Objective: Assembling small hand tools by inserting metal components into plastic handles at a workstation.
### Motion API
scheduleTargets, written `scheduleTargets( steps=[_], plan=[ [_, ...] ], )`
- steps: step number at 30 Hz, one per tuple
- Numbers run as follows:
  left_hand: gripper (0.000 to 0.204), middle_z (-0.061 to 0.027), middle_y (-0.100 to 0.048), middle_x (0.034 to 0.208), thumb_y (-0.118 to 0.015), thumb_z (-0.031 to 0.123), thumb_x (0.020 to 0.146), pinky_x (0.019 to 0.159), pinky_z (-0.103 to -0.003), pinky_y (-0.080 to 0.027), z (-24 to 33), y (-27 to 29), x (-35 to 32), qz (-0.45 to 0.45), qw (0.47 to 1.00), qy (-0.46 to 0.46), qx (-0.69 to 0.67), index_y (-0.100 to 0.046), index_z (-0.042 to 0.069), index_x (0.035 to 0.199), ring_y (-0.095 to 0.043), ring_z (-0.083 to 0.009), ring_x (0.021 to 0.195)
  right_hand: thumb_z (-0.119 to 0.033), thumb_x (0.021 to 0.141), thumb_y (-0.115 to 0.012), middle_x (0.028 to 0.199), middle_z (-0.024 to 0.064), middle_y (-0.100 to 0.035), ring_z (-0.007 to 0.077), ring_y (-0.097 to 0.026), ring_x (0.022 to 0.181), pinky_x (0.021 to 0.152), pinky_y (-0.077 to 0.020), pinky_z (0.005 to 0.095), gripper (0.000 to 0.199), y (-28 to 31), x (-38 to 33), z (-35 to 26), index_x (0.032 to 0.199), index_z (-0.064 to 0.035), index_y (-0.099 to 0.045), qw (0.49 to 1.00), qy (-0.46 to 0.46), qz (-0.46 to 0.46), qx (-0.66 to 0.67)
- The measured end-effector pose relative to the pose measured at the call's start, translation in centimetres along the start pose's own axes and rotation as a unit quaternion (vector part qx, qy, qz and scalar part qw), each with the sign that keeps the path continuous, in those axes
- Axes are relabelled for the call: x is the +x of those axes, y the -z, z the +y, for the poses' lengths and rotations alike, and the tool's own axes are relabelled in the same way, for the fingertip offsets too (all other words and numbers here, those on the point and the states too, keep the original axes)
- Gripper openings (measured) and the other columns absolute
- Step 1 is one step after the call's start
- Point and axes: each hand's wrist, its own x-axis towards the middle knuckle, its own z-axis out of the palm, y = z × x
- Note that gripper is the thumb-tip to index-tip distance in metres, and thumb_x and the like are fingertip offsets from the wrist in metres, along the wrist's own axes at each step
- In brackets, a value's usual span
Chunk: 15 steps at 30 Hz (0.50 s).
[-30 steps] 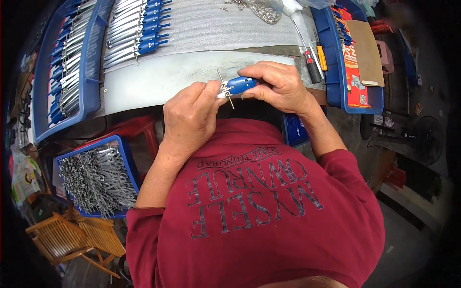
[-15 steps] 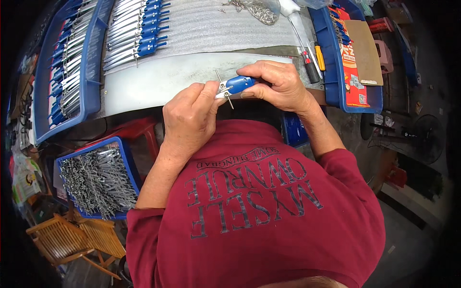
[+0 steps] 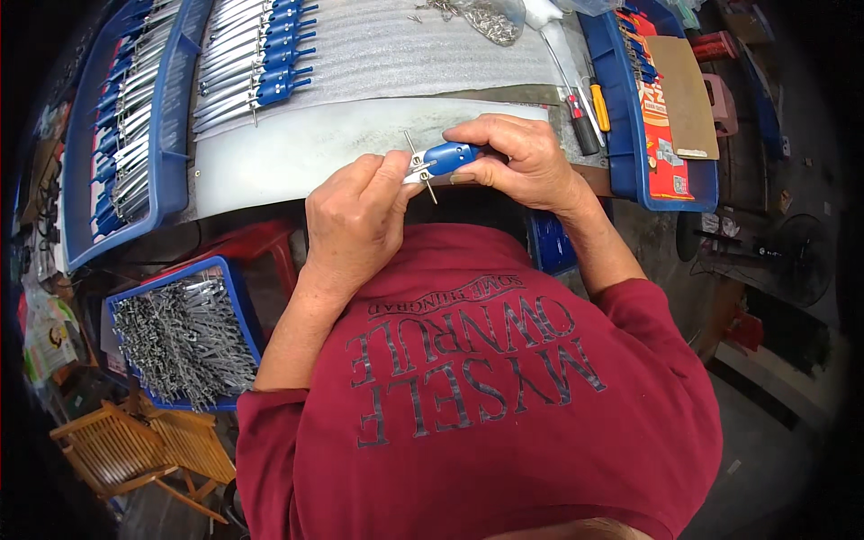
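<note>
Over the near edge of the table, both my hands grip one metal-and-blue part point(image 3: 447, 159). It has a blue body with small dark holes, a silvery end and a thin metal pin running crosswise. My left hand point(image 3: 358, 202) is closed around the silvery end and hides most of it. My right hand point(image 3: 522, 160) pinches the far end of the blue body between thumb and fingers. Similar silver parts with blue ends point(image 3: 274, 85) lie in a neat row on the table, left of my hands.
A blue tray point(image 3: 171, 171) of similar parts stands at left. Screwdrivers point(image 3: 599, 108) and a bag of small metal pieces point(image 3: 493, 25) lie at the back right. A blue bin point(image 3: 644, 180) holds cardboard. Below left, a blue crate point(image 3: 241, 315) holds many metal parts beside a wooden chair point(image 3: 108, 445).
</note>
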Motion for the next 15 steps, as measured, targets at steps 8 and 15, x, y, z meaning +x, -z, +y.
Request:
scheduleTargets(
  steps=[8, 15],
  plan=[
    [0.024, -0.0072, -0.049, 0.065, -0.063, 0.01, 0.068, 0.046, -0.031, -0.04, -0.19, -0.16, -0.03, 0.007, 1.0, -0.011, -0.007, -0.053, 0.003, 0.089, -0.051, -0.0225, 0.053, -0.016, 0.065, -0.07, 0.072, 0.0069, -0.059, 0.0138, -0.054, 0.058, 0.052, -0.0425, 0.0231, 0.033, 0.01, 0.02, 0.01, 0.091, 0.0004, -0.058, 1.0, 0.015, -0.004, -0.008],
    [0.025, -0.0072, -0.049, 0.066, -0.064, 0.009, 0.067, 0.046, -0.032, -0.04, -0.2, -0.08, -0.13, -0.003, 1.0, -0.014, -0.013, -0.054, 0.003, 0.089, -0.051, -0.0226, 0.054, -0.015, 0.064, -0.07, 0.075, 0.0083, -0.06, 0.0176, -0.058, 0.064, 0.054, -0.044, 0.0249, 0.032, 0.42, 0.28, 0.07, 0.09, 0.001, -0.059, 0.999, 0.034, -0.022, 0.004]
  ],
)
